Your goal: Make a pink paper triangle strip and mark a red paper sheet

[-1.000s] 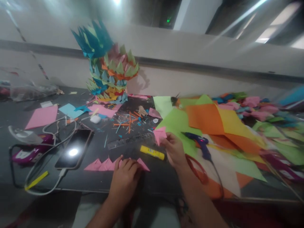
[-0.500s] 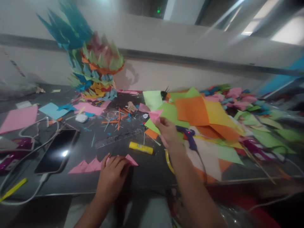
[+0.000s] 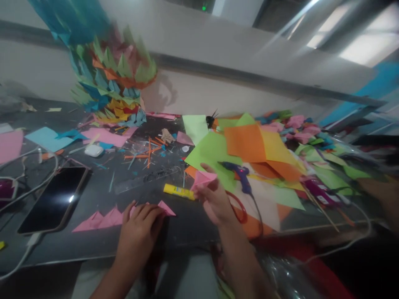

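My right hand [image 3: 214, 198] is raised a little above the dark table [image 3: 124, 241] and pinches a folded pink paper triangle [image 3: 203, 179]. My left hand [image 3: 138, 231] lies flat, fingers spread, on a row of folded pink paper triangles [image 3: 102, 218] near the front edge. A yellow glue stick [image 3: 178, 191] lies between the two hands. A purple glue gun [image 3: 239, 173] rests on the coloured sheets just right of my right hand.
A tall tower of folded blue, green and orange paper [image 3: 106, 79] stands at the back left. A phone [image 3: 54, 199] with cables lies on the left. Loose green, orange and yellow sheets [image 3: 249, 145] cover the right. Red scissors [image 3: 238, 205] and a ruler [image 3: 146, 178] lie nearby.
My right hand has come back toward me and lower with the pink triangle. The view has swung, so the tower shifted left. My left hand stays on the row.
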Action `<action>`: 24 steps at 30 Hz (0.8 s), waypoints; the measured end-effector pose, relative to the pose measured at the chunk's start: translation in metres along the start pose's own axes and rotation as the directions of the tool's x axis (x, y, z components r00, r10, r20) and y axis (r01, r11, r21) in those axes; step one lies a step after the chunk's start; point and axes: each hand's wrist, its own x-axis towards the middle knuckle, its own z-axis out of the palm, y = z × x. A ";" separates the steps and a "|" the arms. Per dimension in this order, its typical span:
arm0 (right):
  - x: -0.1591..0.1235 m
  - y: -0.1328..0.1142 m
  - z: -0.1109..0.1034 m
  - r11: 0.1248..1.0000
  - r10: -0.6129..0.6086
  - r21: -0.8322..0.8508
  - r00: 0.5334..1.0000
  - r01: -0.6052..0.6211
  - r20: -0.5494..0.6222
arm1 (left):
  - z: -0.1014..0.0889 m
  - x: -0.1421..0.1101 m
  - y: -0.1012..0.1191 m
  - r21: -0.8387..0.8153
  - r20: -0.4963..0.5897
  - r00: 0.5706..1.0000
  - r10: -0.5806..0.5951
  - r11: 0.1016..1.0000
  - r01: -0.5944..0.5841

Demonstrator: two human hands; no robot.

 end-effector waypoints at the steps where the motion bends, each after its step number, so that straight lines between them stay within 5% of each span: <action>1: -0.003 0.001 -0.001 1.000 0.022 -0.021 1.000 -0.022 -0.003 | 0.000 0.000 0.000 0.007 0.002 1.000 0.005 1.000 -0.005; 11: -0.025 0.008 -0.019 0.877 0.115 -0.474 0.993 -0.083 0.038 | -0.003 0.002 0.000 0.041 0.031 0.999 -0.014 0.999 0.012; 19: -0.035 0.021 -0.024 0.672 -0.054 -0.723 0.984 0.163 0.171 | -0.005 0.002 0.001 0.032 0.061 0.998 -0.018 0.999 0.016; 24: -0.035 0.031 -0.025 0.630 -0.048 -0.759 0.984 0.163 0.171 | -0.005 0.001 0.000 0.034 0.071 0.997 -0.028 0.999 0.026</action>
